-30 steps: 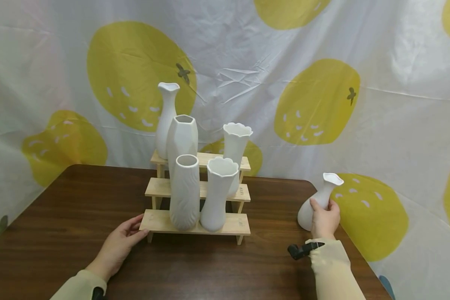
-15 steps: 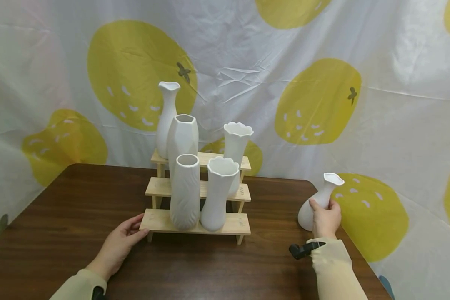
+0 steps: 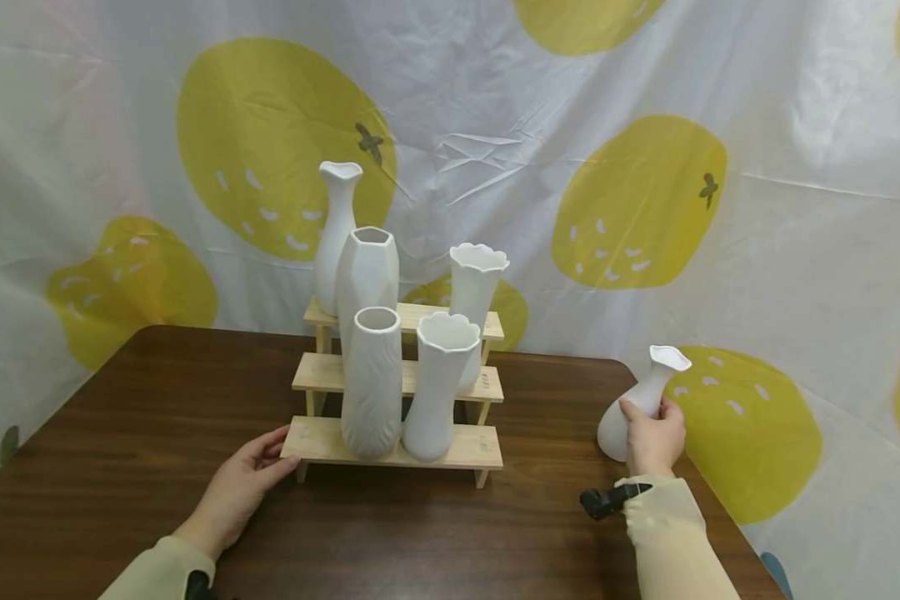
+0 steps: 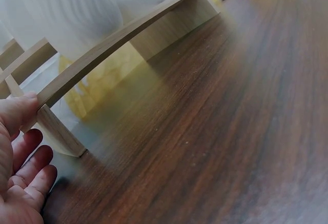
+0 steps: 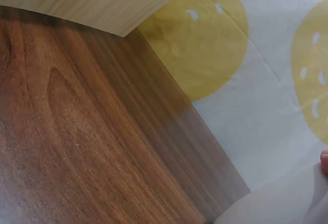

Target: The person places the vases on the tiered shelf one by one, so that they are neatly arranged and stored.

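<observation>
At the left end of the lowest shelf, my left hand [image 3: 232, 492] grips the three-step wooden stand [image 3: 315, 437], thumb at its front corner. The left wrist view shows the thumb [image 4: 18, 110] against the shelf's corner, with other fingers loosely bent beside the leg. My right hand [image 3: 654, 437] holds a white narrow-necked vase [image 3: 648, 385] round its body, near the table's right edge; its neck leans right in the head view. In the right wrist view only part of this vase [image 5: 277, 203] and a fingertip [image 5: 324, 162] show.
On the bottom step stand a leaf-patterned cylinder vase [image 3: 371, 383] and a scalloped-rim vase [image 3: 431, 408]. Behind them are a faceted vase [image 3: 367, 271], another scalloped vase [image 3: 472, 292] and a tall slim-necked vase [image 3: 335, 250]. A fruit-print curtain [image 3: 472, 83] hangs behind the dark wooden table [image 3: 157, 400].
Both hands keep their holds, and the vases stay in place. The whole head view has shifted very slightly.
</observation>
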`<state>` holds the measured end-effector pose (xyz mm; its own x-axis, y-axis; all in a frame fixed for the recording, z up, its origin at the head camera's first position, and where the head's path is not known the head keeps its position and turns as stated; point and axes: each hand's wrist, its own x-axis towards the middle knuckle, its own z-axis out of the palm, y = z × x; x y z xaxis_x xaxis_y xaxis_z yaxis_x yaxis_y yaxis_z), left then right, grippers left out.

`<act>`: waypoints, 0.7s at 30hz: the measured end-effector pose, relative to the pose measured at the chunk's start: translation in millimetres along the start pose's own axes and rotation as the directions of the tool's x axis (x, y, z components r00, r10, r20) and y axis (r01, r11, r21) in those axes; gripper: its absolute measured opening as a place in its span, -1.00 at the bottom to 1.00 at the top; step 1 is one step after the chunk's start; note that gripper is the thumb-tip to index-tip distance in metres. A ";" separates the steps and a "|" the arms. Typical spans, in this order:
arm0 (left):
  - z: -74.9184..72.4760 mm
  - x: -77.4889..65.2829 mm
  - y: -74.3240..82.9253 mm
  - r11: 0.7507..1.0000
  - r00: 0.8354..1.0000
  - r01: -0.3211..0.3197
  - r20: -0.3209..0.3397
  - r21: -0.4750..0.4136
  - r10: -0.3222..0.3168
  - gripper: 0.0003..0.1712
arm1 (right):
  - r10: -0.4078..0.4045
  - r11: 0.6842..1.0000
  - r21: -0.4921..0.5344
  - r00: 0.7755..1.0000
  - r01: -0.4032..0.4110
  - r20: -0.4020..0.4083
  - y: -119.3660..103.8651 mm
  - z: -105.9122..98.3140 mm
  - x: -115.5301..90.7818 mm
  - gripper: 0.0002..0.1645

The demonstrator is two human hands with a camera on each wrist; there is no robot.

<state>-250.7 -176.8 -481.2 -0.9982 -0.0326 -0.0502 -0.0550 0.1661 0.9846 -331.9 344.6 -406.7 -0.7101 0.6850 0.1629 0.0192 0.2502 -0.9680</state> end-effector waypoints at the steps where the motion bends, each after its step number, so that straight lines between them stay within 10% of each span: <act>1: -0.1 -0.1 0.1 1.000 1.000 0.000 0.001 0.001 0.000 -0.17 | -0.003 1.000 -0.010 1.000 0.003 0.000 0.2 -0.2 -0.1 -0.25; 21: 0.6 -1.3 2.0 1.000 1.000 0.003 -0.015 0.012 -0.002 -0.16 | -0.043 0.999 0.017 0.997 0.042 0.063 -21.5 2.7 -6.2 -0.24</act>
<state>-249.5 -175.8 -479.3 -0.9976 -0.0475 -0.0502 -0.0579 0.1778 0.9824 -329.8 333.1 -387.5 -0.7531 0.6293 0.1918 -0.0221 0.2671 -0.9634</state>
